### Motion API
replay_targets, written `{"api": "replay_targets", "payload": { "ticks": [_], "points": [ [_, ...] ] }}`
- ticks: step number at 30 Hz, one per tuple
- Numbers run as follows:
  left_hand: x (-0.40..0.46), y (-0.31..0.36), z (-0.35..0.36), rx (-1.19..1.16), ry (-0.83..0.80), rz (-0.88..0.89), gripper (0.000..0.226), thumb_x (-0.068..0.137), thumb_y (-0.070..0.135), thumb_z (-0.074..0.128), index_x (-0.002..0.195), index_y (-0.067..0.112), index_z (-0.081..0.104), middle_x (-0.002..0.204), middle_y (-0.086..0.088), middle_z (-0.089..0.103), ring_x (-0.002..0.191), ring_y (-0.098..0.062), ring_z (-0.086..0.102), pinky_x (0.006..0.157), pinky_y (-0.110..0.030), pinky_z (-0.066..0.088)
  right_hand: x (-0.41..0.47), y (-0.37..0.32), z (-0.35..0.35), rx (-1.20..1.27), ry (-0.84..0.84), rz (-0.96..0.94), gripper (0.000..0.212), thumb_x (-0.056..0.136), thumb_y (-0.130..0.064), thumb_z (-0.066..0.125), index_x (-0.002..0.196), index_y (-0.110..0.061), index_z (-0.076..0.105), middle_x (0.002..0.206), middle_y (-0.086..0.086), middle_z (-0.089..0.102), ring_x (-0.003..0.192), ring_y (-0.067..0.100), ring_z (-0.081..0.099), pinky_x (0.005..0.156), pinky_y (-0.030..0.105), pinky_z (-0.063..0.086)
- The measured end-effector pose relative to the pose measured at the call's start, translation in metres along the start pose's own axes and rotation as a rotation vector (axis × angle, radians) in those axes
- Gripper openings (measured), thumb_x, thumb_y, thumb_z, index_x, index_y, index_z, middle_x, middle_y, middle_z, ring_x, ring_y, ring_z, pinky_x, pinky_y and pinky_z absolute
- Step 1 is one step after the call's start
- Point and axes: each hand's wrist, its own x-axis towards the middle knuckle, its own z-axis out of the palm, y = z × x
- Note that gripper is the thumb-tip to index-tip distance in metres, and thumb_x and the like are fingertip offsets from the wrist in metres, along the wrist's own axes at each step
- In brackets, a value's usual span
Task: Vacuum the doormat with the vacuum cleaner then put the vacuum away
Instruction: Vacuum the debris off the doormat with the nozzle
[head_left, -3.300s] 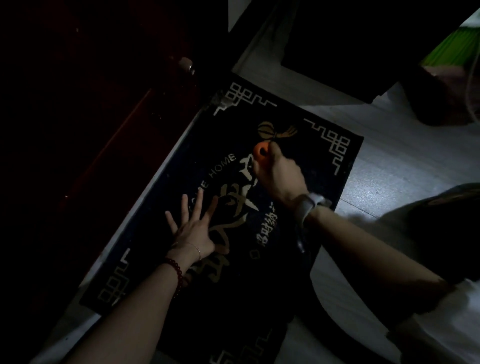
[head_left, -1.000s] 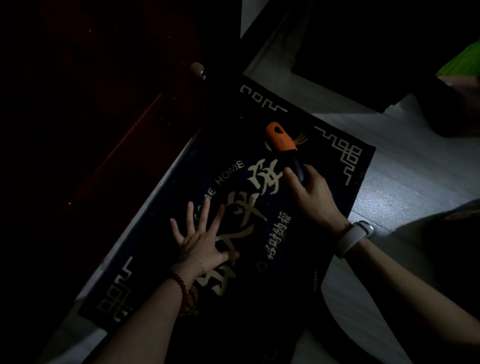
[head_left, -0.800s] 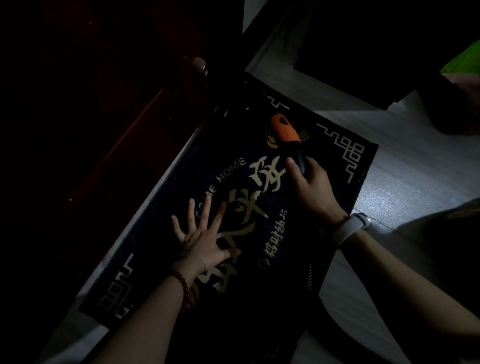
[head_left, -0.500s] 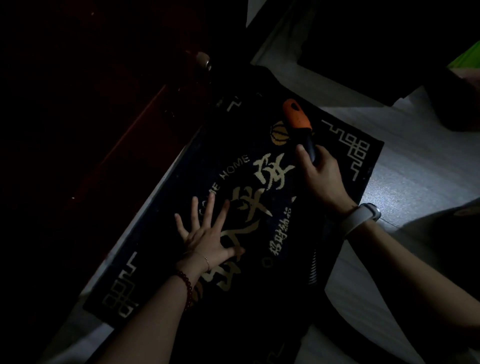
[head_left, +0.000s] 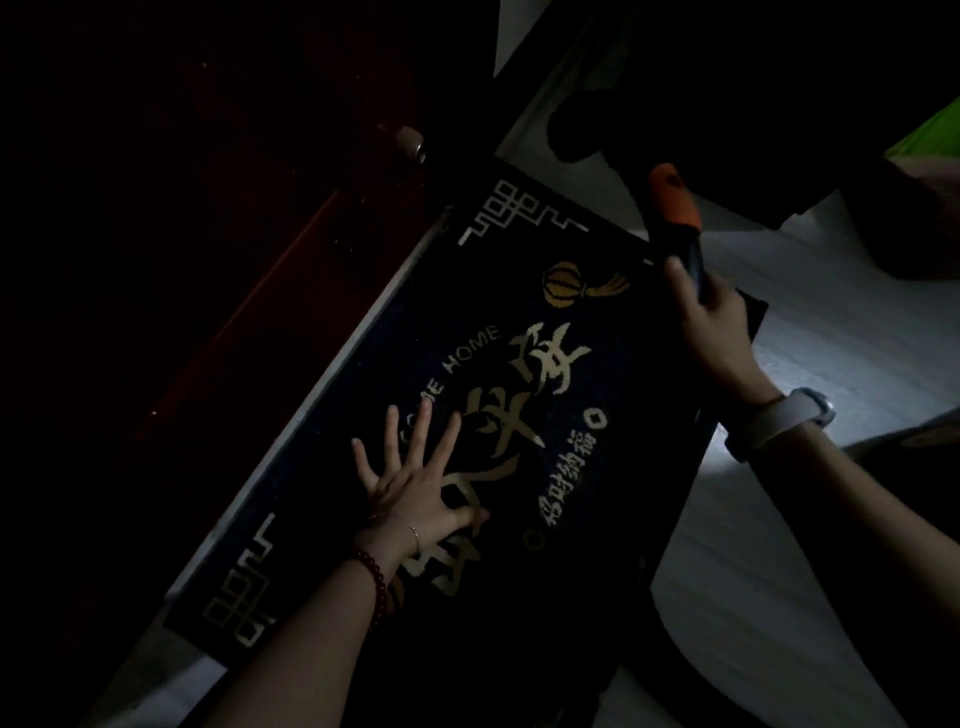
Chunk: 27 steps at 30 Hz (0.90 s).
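One head-worn camera looks steeply down, close over the doormat (head_left: 519, 322)

The rectangular dark navy pile doormat (head_left: 597, 322) carries gold lettering, a gold lantern motif and pale fretwork knots at its corners; the small handheld vacuum cleaner (head_left: 675, 208) has an orange nose and a black body; a string of dark red beads (head_left: 375, 577) and a thin gold chain circle one wrist; a white smooth wristband (head_left: 774, 423) circles the other; the plank floor (head_left: 857, 322) is pale grey; the door (head_left: 208, 234) is dark reddish brown.
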Motion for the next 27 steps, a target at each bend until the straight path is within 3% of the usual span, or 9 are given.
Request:
{"api": "replay_targets", "payload": {
  "ticks": [4, 8, 12, 16, 18, 20, 23, 25, 27],
  "points": [
    [0.000, 0.000, 0.000, 0.011, 0.000, -0.002, 0.109, 0.066, 0.078, 0.052, 0.124, 0.046, -0.035, 0.132, 0.011, -0.056, 0.124, -0.023, -0.050, 0.100, -0.059, -0.027, -0.021, 0.012, 0.017, -0.122, -0.240, 0.028, 0.026, 0.094, -0.032, 0.046, 0.112, -0.013, 0.050, 0.080, -0.011, 0.053, 0.068, 0.000, 0.054, 0.056, 0.011, 0.044],
    [0.001, 0.000, -0.001, 0.006, -0.010, -0.013, 0.109, 0.066, 0.077, 0.053, 0.125, 0.048, -0.034, 0.133, 0.010, -0.052, 0.124, -0.023, -0.049, 0.104, -0.059, -0.025, -0.042, 0.015, 0.048, -0.212, -0.259, 0.008, 0.021, 0.093, -0.036, 0.048, 0.101, -0.017, 0.045, 0.077, -0.007, 0.051, 0.069, 0.011, 0.053, 0.053, 0.016, 0.041],
    [-0.001, 0.000, -0.001, 0.005, 0.000, -0.006, 0.107, 0.066, 0.078, 0.051, 0.125, 0.049, -0.033, 0.133, 0.012, -0.050, 0.124, -0.023, -0.049, 0.104, -0.059, -0.024, -0.080, 0.022, 0.054, -0.274, -0.401, -0.100, 0.026, 0.093, -0.035, 0.047, 0.104, -0.012, 0.042, 0.077, 0.001, 0.056, 0.065, 0.018, 0.056, 0.054, 0.028, 0.045],
    [-0.002, -0.002, 0.000, -0.017, 0.030, 0.015, 0.110, 0.066, 0.077, 0.054, 0.127, 0.050, -0.033, 0.134, 0.014, -0.049, 0.123, -0.020, -0.048, 0.103, -0.059, -0.025, -0.103, 0.028, 0.028, -0.341, -0.582, -0.126, 0.023, 0.093, -0.036, 0.047, 0.108, -0.020, 0.041, 0.076, -0.007, 0.051, 0.062, 0.012, 0.053, 0.050, 0.017, 0.040],
    [-0.002, -0.002, 0.000, -0.030, 0.039, 0.024, 0.110, 0.065, 0.076, 0.055, 0.126, 0.051, -0.033, 0.134, 0.014, -0.049, 0.123, -0.020, -0.048, 0.103, -0.058, -0.025, -0.104, 0.027, 0.012, -0.326, -0.531, -0.121, 0.023, 0.091, -0.036, 0.049, 0.109, -0.022, 0.043, 0.080, -0.007, 0.055, 0.066, 0.008, 0.056, 0.055, 0.016, 0.042],
    [-0.001, -0.001, 0.001, -0.026, 0.037, 0.020, 0.111, 0.066, 0.075, 0.056, 0.130, 0.049, -0.031, 0.135, 0.012, -0.048, 0.126, -0.021, -0.047, 0.103, -0.058, -0.026, -0.092, 0.024, 0.003, -0.274, -0.359, -0.150, 0.016, 0.091, -0.031, 0.050, 0.102, -0.020, 0.045, 0.076, -0.010, 0.054, 0.065, 0.003, 0.053, 0.057, 0.011, 0.040],
    [0.000, 0.000, 0.001, -0.015, 0.026, 0.011, 0.112, 0.068, 0.072, 0.058, 0.138, 0.044, -0.025, 0.137, 0.010, -0.050, 0.127, -0.023, -0.047, 0.103, -0.058, -0.025, -0.049, 0.012, 0.003, -0.196, -0.165, -0.097, 0.020, 0.093, -0.032, 0.048, 0.104, -0.016, 0.048, 0.078, -0.008, 0.054, 0.065, 0.004, 0.052, 0.051, 0.008, 0.040],
    [0.000, 0.000, 0.001, -0.024, 0.021, 0.009, 0.112, 0.068, 0.071, 0.058, 0.139, 0.043, -0.023, 0.138, 0.010, -0.050, 0.127, -0.023, -0.047, 0.103, -0.059, -0.025, -0.024, 0.005, 0.011, -0.211, -0.155, -0.021, 0.032, 0.094, -0.036, 0.045, 0.115, -0.012, 0.048, 0.088, -0.002, 0.056, 0.071, 0.010, 0.055, 0.053, 0.013, 0.042],
    [0.000, 0.001, 0.001, -0.031, 0.019, 0.005, 0.112, 0.067, 0.072, 0.058, 0.136, 0.045, -0.026, 0.137, 0.010, -0.050, 0.126, -0.022, -0.047, 0.103, -0.058, -0.026, -0.024, 0.007, 0.023, -0.243, -0.245, 0.026, 0.036, 0.095, -0.035, 0.045, 0.120, -0.010, 0.045, 0.086, -0.005, 0.054, 0.069, 0.005, 0.052, 0.049, 0.008, 0.040]
  ]
}}
